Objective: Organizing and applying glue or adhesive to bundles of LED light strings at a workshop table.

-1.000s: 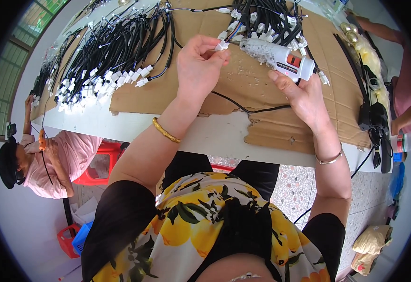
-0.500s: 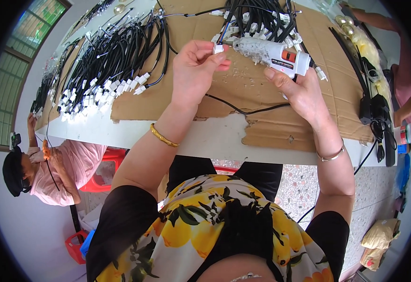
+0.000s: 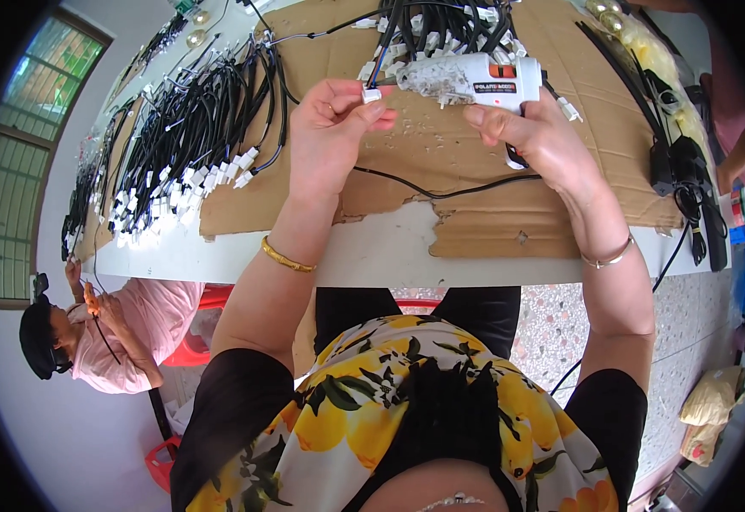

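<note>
My left hand (image 3: 331, 128) pinches a small white plug connector (image 3: 372, 95) on the end of a black cable. My right hand (image 3: 536, 136) grips a white glue gun (image 3: 466, 78) crusted with dried glue, held sideways with its nozzle pointing left, right at the connector. Both hands hover over a torn brown cardboard sheet (image 3: 440, 162) on the white table (image 3: 372, 256). The gun's black cord (image 3: 440, 189) trails across the cardboard under my hands.
A big bundle of black cables with white connectors (image 3: 193, 145) lies at the left, and more cables (image 3: 449, 26) at the far middle. Black adapters (image 3: 688, 179) line the right edge. A person in pink (image 3: 108, 328) sits low at the left, and another person's arm (image 3: 739, 154) shows at the right.
Both hands have come nearer to me and lower in view, and the glue gun's nozzle has closed in on the connector held in my left hand.
</note>
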Action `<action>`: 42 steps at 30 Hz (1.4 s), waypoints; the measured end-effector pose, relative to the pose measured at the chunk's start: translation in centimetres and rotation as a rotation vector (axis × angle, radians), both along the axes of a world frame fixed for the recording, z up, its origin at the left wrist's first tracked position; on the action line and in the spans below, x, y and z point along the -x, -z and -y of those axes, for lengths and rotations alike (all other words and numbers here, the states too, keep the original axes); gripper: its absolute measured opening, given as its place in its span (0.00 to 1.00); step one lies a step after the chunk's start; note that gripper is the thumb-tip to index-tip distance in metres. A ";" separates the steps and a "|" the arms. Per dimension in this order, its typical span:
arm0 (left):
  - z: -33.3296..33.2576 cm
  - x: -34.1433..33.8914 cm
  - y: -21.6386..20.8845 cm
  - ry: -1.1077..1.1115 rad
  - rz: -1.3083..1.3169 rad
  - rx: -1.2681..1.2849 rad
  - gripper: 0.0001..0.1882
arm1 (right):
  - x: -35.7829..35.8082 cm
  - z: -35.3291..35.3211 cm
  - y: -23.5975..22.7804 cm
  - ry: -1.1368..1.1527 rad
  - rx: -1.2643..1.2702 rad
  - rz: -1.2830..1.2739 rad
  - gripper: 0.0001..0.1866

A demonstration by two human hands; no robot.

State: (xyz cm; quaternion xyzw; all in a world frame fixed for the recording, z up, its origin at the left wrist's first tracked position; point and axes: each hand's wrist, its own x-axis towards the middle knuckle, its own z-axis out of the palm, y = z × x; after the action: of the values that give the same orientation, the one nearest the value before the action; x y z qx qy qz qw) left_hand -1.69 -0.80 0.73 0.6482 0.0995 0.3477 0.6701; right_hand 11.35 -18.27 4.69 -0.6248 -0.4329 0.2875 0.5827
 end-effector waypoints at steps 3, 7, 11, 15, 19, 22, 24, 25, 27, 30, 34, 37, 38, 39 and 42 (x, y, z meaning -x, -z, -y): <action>-0.1 0.1 0.0 0.009 -0.025 -0.006 0.07 | 0.1 0.0 0.1 -0.011 -0.010 -0.079 0.09; 0.2 0.1 0.0 -0.008 -0.051 -0.007 0.07 | -0.1 0.1 0.0 -0.083 0.056 -0.016 0.08; 0.0 0.2 0.0 0.006 -0.039 0.011 0.07 | 0.5 0.3 -0.4 0.027 -0.050 -0.059 0.08; 0.1 0.2 -0.1 0.025 -0.038 0.010 0.08 | 0.0 0.1 0.0 0.029 -0.055 -0.025 0.09; 0.1 0.2 0.0 0.044 -0.039 0.014 0.08 | -0.1 0.1 0.1 0.015 -0.015 0.000 0.09; -0.1 0.2 0.2 0.061 -0.032 0.024 0.08 | 0.0 0.1 0.0 0.030 -0.009 0.022 0.08; -0.1 0.2 0.1 0.062 -0.035 0.022 0.08 | -0.1 0.1 -0.1 0.044 0.018 0.034 0.08; -0.1 0.2 0.1 0.062 -0.037 0.021 0.08 | -0.3 0.0 0.0 0.015 0.044 0.043 0.08; -0.2 0.2 0.2 0.060 -0.037 0.020 0.08 | -0.3 0.0 0.0 -0.012 0.070 0.052 0.09; -0.2 0.2 0.2 0.052 -0.037 0.016 0.08 | -0.1 0.1 -0.1 0.015 0.059 0.047 0.11; -0.1 0.2 0.2 0.052 -0.028 0.027 0.08 | 0.1 0.2 -0.2 0.026 0.104 0.112 0.12; -0.1 0.4 0.0 0.097 0.009 0.084 0.08 | -0.1 0.2 0.2 0.040 0.113 0.215 0.12; 0.0 0.4 -0.1 0.095 0.010 0.084 0.08 | -0.2 0.2 0.3 0.054 0.138 0.266 0.12; 0.0 0.4 -0.3 0.096 0.024 0.114 0.08 | -0.1 0.1 0.3 0.052 0.138 0.267 0.12; 0.2 0.2 -0.2 0.079 0.029 0.104 0.07 | 0.0 0.0 0.3 0.070 0.176 0.328 0.13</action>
State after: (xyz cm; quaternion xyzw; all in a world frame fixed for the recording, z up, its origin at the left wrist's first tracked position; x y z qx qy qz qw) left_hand -1.91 -0.98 0.91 0.6108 0.0820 0.3245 0.7175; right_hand 11.32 -18.27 4.41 -0.7265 -0.4735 0.1981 0.4569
